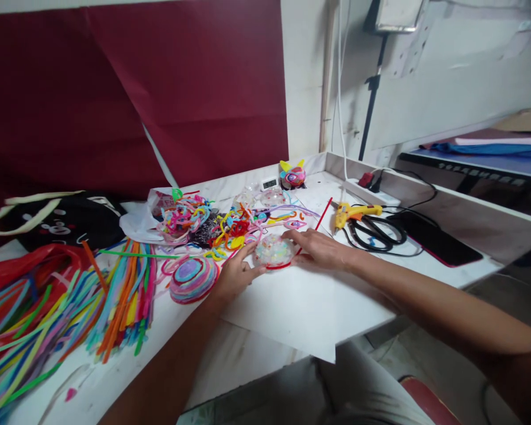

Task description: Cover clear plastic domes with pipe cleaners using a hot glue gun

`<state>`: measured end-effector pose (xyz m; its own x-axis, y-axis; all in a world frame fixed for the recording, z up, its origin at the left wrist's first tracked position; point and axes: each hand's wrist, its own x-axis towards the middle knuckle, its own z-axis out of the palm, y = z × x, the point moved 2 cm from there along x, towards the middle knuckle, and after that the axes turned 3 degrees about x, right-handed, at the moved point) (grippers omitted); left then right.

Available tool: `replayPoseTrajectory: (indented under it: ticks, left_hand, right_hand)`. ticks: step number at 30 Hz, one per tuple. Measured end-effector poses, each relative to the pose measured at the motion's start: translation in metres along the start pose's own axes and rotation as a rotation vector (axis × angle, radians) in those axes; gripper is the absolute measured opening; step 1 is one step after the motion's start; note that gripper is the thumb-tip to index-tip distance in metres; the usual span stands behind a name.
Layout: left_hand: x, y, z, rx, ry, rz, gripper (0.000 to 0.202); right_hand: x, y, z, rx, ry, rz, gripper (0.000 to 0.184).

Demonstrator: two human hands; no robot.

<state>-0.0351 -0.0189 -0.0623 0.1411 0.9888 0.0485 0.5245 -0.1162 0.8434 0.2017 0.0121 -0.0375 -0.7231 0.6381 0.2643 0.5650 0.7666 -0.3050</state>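
Observation:
A clear dome [272,251] with colourful specks sits on white paper, a red pipe cleaner [279,267] running along its lower rim. My left hand [238,274] grips the dome's left side between fingers and thumb. At the right edge, my right hand [316,249] is closed on the pipe cleaner, pressing it against the dome; its free end sticks up behind the fingers. Exactly how the fingertips meet it is partly hidden. Left of my left hand lies a round piece covered in coiled pink, purple and blue pipe cleaners [193,278].
Bundled pipe cleaners [124,295] spread across the left, below a black bag [66,221]. Curled scraps [183,215] are heaped behind. On the right lie a yellow glue gun [354,213], a coiled black cord [376,235], a phone [438,239] and a power strip [374,192].

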Motion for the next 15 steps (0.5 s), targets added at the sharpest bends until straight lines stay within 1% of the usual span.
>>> replayPoseTrajectory:
  ticks: [2,5,7,9,11,13,15]
  left_hand:
    - [0.0,0.003,-0.002,-0.087,0.022,-0.001,0.081]
    - [-0.002,0.009,-0.004,-0.209,0.055,-0.005,0.087]
    - [-0.005,0.015,-0.004,-0.375,0.072,-0.02,0.087]
    - [-0.007,0.02,-0.003,-0.582,0.1,-0.046,0.082]
    - [-0.009,0.024,-0.002,-0.736,0.135,-0.08,0.074]
    - [-0.01,0.027,-0.001,-0.823,0.168,-0.117,0.067]
    - [-0.011,0.028,-0.001,-0.862,0.189,-0.152,0.063]
  right_hand:
    - [0.0,0.002,-0.006,0.064,0.02,-0.015,0.052]
    - [0.003,0.002,-0.016,0.232,0.076,-0.051,0.053]
    - [0.006,0.0,-0.022,0.311,0.103,-0.061,0.053]
    - [0.01,-0.004,-0.025,0.341,0.107,-0.054,0.049]
    - [0.014,-0.007,-0.026,0.349,0.096,-0.041,0.046]
    - [0.016,-0.008,-0.023,0.349,0.085,-0.029,0.046]
    - [0.016,-0.007,-0.019,0.343,0.079,-0.02,0.047]
